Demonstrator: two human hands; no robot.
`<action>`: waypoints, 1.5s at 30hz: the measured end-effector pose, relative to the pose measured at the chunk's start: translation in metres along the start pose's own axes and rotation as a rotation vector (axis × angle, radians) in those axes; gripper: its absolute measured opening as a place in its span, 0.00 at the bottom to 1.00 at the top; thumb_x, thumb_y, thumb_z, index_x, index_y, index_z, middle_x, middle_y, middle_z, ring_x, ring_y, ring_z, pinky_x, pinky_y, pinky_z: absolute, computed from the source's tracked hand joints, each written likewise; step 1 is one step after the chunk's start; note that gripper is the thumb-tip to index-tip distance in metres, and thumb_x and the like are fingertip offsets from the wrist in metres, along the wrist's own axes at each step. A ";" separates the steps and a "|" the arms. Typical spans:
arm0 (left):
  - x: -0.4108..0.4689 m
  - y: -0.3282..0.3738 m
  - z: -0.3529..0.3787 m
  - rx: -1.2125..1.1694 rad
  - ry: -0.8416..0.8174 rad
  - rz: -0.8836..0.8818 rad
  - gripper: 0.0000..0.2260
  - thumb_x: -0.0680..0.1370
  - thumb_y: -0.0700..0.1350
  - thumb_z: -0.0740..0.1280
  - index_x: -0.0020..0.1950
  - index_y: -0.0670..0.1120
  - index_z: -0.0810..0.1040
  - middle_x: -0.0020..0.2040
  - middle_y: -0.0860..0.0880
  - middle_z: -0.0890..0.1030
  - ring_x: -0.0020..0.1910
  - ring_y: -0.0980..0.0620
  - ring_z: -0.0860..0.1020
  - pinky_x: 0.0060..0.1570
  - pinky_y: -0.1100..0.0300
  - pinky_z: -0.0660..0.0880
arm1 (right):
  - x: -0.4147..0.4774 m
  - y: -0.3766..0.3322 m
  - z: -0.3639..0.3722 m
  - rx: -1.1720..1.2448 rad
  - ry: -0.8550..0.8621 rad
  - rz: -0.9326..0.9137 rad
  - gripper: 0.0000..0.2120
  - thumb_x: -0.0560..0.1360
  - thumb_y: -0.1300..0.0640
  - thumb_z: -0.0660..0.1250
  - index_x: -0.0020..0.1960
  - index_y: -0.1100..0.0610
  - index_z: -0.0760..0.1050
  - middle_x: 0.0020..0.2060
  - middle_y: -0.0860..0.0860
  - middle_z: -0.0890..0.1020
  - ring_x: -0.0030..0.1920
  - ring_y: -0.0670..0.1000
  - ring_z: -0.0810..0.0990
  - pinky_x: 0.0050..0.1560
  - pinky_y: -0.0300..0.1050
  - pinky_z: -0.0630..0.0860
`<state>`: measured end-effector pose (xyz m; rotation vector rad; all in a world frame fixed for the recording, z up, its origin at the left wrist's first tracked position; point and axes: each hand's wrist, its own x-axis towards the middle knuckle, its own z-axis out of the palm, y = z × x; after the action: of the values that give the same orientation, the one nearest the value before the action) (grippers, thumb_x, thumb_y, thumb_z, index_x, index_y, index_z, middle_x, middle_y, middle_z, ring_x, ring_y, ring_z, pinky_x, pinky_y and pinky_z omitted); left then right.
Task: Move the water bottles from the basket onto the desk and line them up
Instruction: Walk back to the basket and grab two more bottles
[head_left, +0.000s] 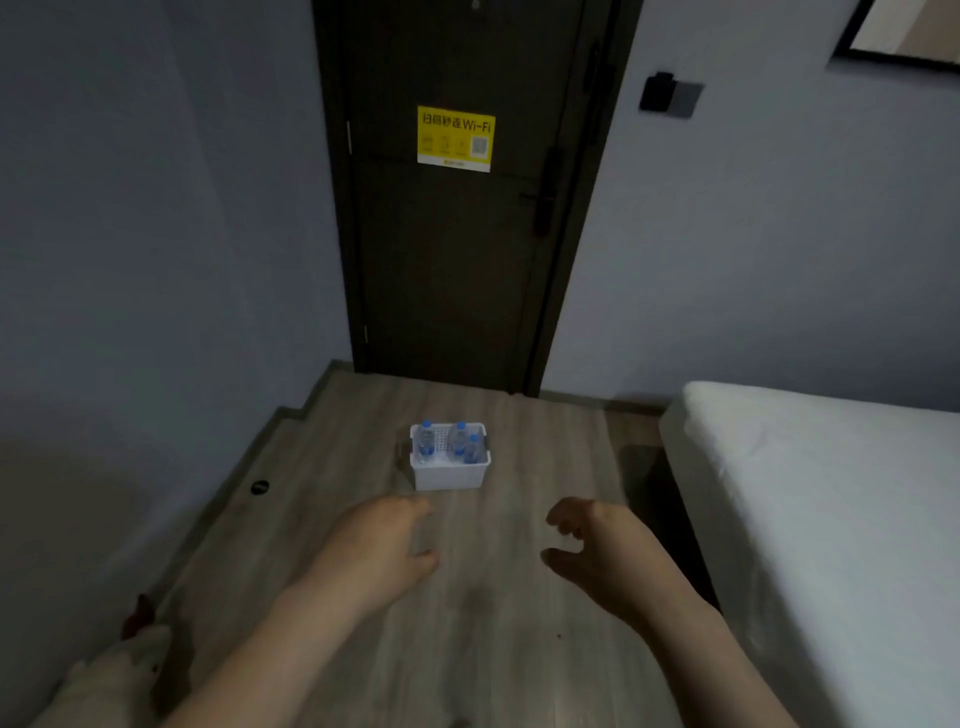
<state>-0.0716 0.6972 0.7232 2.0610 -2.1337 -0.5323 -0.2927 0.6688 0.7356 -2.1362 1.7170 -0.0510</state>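
A white plastic basket stands on the wooden floor in front of a dark door. Three clear water bottles with blue caps stand upright in it: one at the left, two close together at the right. My left hand and my right hand are stretched out side by side, nearer to me than the basket and apart from it. Both hold nothing, with curled fingers spread apart. No desk is in view.
A bed with a white mattress fills the right side. The dark door with a yellow Wi-Fi sign is straight ahead. A grey wall runs along the left, with a white object on the floor at the lower left.
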 end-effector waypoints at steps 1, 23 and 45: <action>0.019 -0.002 -0.003 0.003 0.006 -0.004 0.21 0.75 0.55 0.66 0.67 0.52 0.72 0.64 0.50 0.77 0.63 0.51 0.74 0.59 0.62 0.70 | 0.021 0.004 -0.004 0.004 0.005 -0.009 0.20 0.74 0.49 0.69 0.65 0.49 0.73 0.58 0.47 0.80 0.55 0.45 0.78 0.55 0.38 0.76; 0.367 -0.096 -0.051 -0.112 -0.034 -0.083 0.17 0.73 0.51 0.68 0.61 0.52 0.77 0.57 0.51 0.80 0.55 0.54 0.78 0.50 0.66 0.70 | 0.403 0.018 -0.031 -0.006 -0.055 -0.026 0.17 0.72 0.48 0.70 0.60 0.46 0.75 0.55 0.44 0.80 0.52 0.42 0.79 0.51 0.37 0.77; 0.605 -0.193 -0.065 -0.176 -0.221 -0.112 0.15 0.75 0.52 0.67 0.60 0.48 0.76 0.56 0.50 0.79 0.54 0.53 0.77 0.54 0.60 0.73 | 0.649 0.016 -0.030 -0.002 -0.192 0.048 0.16 0.73 0.48 0.69 0.60 0.46 0.74 0.55 0.44 0.80 0.51 0.42 0.78 0.51 0.36 0.77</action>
<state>0.0954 0.0884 0.6280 2.1169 -2.0029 -0.9675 -0.1566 0.0445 0.6175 -2.0273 1.6561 0.1642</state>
